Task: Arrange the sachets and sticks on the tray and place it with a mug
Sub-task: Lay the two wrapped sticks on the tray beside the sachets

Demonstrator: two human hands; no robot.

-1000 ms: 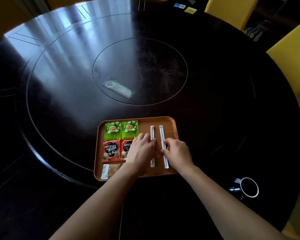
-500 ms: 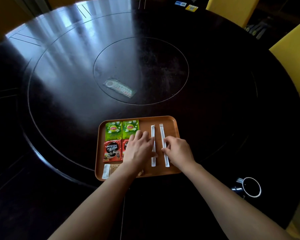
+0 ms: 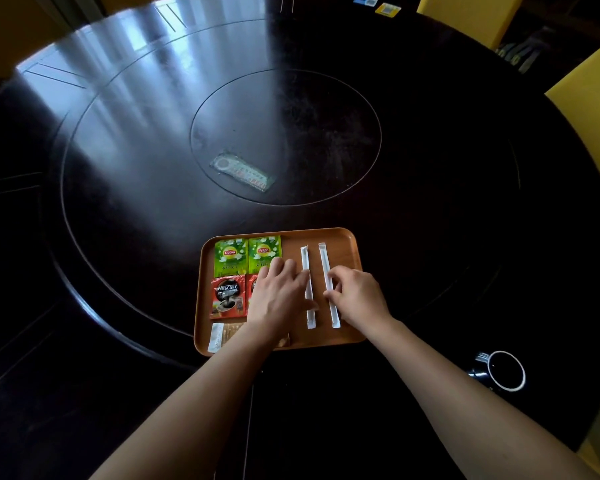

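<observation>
Both hands rest on the brown tray [image 3: 347, 244], the left hand [image 3: 280, 292] flat with fingers spread beside one white stick [image 3: 307, 289], the right hand [image 3: 357, 296] pinching the other stick [image 3: 328, 282], with green and red sachets [image 3: 246, 254] at left and the mug [image 3: 504, 370] well apart.

On the tray [image 3: 347, 244], the two green sachets [image 3: 247, 255] in its far left corner each carry a yellow "Lipton" badge. Just nearer than them, the red sachet [image 3: 228, 297] reads "NESCAFE" in white; print elsewhere is too small to read.
</observation>
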